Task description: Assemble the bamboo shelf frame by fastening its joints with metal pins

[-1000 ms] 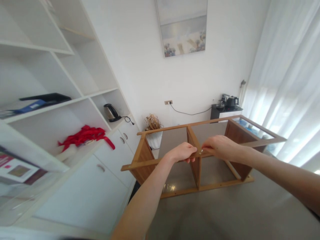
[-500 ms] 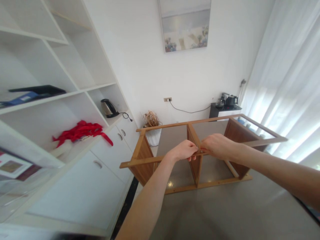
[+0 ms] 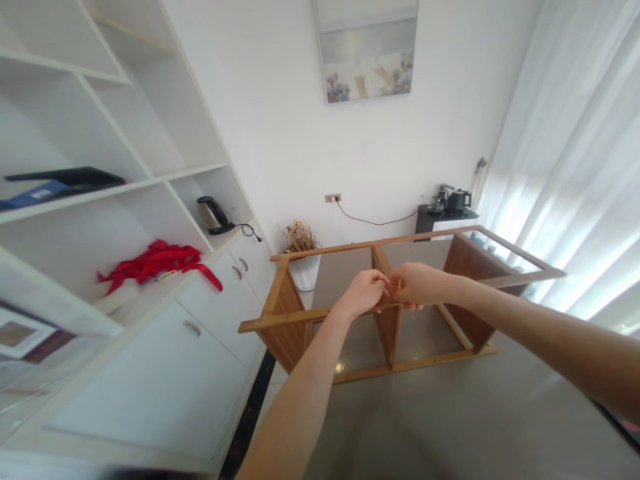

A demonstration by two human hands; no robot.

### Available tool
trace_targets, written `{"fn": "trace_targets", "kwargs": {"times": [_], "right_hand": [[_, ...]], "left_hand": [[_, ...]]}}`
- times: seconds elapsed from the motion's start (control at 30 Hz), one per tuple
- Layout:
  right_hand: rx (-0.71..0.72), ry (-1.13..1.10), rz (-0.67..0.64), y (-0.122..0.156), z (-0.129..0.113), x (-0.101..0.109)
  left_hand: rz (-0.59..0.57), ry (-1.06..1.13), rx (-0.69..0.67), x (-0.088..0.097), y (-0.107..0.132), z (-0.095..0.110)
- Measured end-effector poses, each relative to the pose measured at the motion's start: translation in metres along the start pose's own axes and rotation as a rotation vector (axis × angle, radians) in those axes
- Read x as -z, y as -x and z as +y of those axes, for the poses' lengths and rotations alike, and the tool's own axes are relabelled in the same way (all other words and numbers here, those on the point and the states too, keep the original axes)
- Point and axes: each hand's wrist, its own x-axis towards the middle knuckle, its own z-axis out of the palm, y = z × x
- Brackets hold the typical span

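Note:
A brown wooden cabinet frame (image 3: 280,319) lies open on the grey floor, with a middle divider panel (image 3: 387,327) standing in it. My left hand (image 3: 365,292) and my right hand (image 3: 415,285) meet at the top of that divider, where it joins the front rail. Both hands are closed in a pinch, fingertips nearly touching each other. What they pinch is too small to make out.
White shelving and cupboards (image 3: 150,373) run along the left, holding a red cloth (image 3: 155,261), a kettle (image 3: 209,215) and a black folder (image 3: 65,179). A plant pot (image 3: 303,265) and a black side table (image 3: 445,217) stand at the far wall. Curtains (image 3: 575,160) hang on the right.
My right hand has slid left along the rail until it meets my left hand over the divider. The view has shifted slightly; the frame has not moved.

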Motion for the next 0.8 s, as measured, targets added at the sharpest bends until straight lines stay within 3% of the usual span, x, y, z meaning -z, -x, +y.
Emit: {"fn": "trace_targets", "kwargs": {"times": [0.1, 0.2, 0.3, 0.4, 0.57, 0.7, 0.8], "right_hand": [[-0.002, -0.288, -0.051, -0.004, 0.017, -0.008], [0.095, -0.391, -0.047, 0.000, 0.030, -0.014], [0.230, -0.283, -0.026, 0.011, 0.034, -0.014], [0.270, 0.023, 0.126, 0.022, 0.030, -0.012], [0.147, 0.370, 0.292, 0.022, 0.007, -0.016], [-0.028, 0.421, 0.370, 0.009, -0.007, -0.020], [-0.144, 0.353, 0.351, 0.003, -0.005, -0.021]], "left_hand": [[0.113, -0.035, -0.092, 0.001, 0.002, -0.001], [0.159, -0.035, -0.124, 0.002, 0.003, -0.002], [0.184, 0.009, -0.125, 0.002, 0.002, -0.003], [0.237, 0.115, -0.133, 0.001, 0.001, -0.004], [0.521, 0.389, -0.283, 0.003, 0.000, -0.008], [0.645, 0.244, -0.350, 0.005, 0.003, -0.010], [0.617, 0.081, -0.361, 0.004, 0.006, -0.008]]}}
